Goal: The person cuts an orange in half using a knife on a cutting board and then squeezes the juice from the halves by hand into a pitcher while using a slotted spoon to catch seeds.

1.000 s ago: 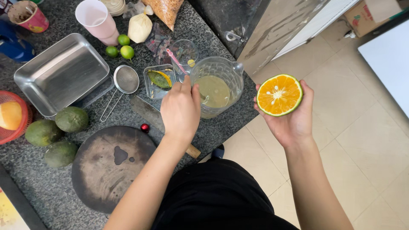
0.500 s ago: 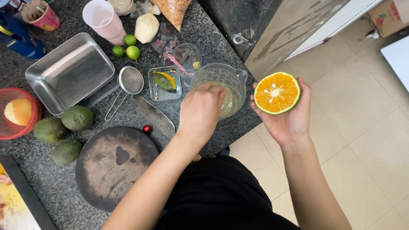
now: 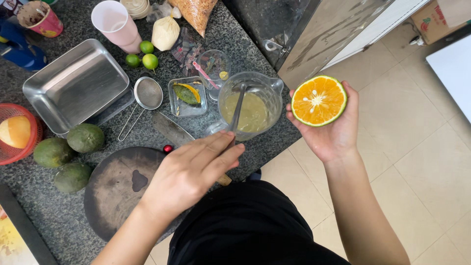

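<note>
My right hand (image 3: 333,135) holds a halved orange (image 3: 319,100) cut face up, out past the counter's edge and over the tiled floor, just right of a clear measuring jug (image 3: 269,87). The jug holds pale green juice, and a metal spoon (image 3: 238,110) leans in it. My left hand (image 3: 189,172) lies flat below the jug with straight fingers, the tips at the end of the spoon handle, gripping nothing that I can see. A knife (image 3: 171,130) lies partly under that hand, beside a round dark cutting board (image 3: 117,191).
On the speckled counter are a steel tray (image 3: 73,83), a small strainer (image 3: 148,93), a square glass dish (image 3: 186,93) with peel, a glass (image 3: 213,64), limes (image 3: 149,61), a pink cup (image 3: 115,24), three green fruits (image 3: 86,137) and a red basket (image 3: 14,132).
My left hand has drawn back from over the jug toward my body, uncovering the jug and the spoon in it. The right hand still holds the orange half beside the jug.
</note>
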